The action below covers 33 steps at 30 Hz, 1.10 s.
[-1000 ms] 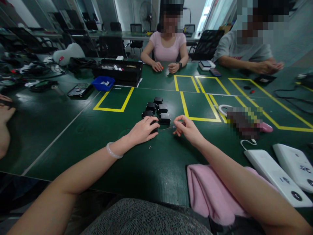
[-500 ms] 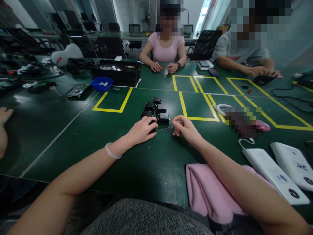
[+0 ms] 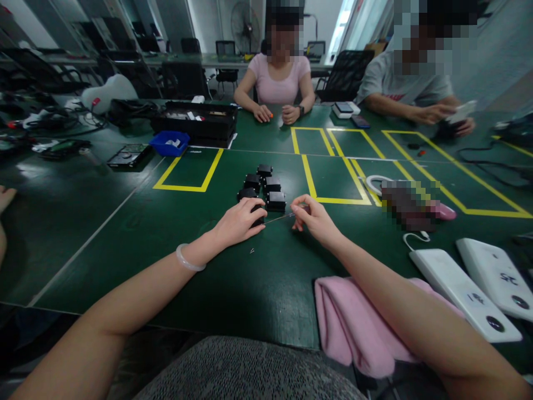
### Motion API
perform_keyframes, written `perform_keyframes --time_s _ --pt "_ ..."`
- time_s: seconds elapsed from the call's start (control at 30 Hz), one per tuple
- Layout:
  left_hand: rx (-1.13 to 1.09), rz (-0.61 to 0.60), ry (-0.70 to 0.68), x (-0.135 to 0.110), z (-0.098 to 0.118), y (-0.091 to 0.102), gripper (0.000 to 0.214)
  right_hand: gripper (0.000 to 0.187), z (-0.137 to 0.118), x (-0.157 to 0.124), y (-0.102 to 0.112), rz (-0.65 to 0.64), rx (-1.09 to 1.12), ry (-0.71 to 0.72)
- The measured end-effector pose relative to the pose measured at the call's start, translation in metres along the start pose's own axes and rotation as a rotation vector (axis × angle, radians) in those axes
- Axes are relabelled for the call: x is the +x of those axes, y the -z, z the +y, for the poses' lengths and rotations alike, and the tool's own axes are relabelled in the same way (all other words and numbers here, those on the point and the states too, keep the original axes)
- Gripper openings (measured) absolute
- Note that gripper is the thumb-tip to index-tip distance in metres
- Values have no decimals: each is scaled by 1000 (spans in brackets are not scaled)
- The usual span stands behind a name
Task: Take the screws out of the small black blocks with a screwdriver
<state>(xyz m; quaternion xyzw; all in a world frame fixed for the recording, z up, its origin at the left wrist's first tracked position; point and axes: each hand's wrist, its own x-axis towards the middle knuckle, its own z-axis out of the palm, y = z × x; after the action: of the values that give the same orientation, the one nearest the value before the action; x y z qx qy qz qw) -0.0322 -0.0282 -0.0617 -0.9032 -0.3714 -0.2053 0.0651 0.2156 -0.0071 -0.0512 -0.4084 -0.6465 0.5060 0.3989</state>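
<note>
My left hand (image 3: pixel 242 220) is closed around a small black box (image 3: pixel 259 215), mostly hidden by the fingers, on the green table. In my right hand (image 3: pixel 310 218) is a thin screwdriver, pinched between the fingers; its slender shaft (image 3: pixel 277 218) reaches left to the box's near side. Several similar black boxes stand just beyond, among them one black box (image 3: pixel 275 201) close to my left fingertips. Two tiny screws (image 3: pixel 252 250) lie on the table in front of my left hand.
A pink cloth (image 3: pixel 353 322) lies under my right forearm. White devices (image 3: pixel 466 291) are at the right. Yellow tape (image 3: pixel 341 200) marks rectangles on the table. Farther back are a blue tray (image 3: pixel 170 144), a black crate (image 3: pixel 212 130) and two people. Another person's hand (image 3: pixel 5 199) shows at left.
Both my hands keep nearly the same pose, the screwdriver still at the box. The view shifts slightly. The person at the far right now holds up something pale.
</note>
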Motion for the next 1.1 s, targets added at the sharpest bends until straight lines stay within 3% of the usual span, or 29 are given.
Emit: perform_keyframes --time_s 1.1 --pt "56 8 -31 1 0 0 22 29 -1 0 1 -16 43 -44"
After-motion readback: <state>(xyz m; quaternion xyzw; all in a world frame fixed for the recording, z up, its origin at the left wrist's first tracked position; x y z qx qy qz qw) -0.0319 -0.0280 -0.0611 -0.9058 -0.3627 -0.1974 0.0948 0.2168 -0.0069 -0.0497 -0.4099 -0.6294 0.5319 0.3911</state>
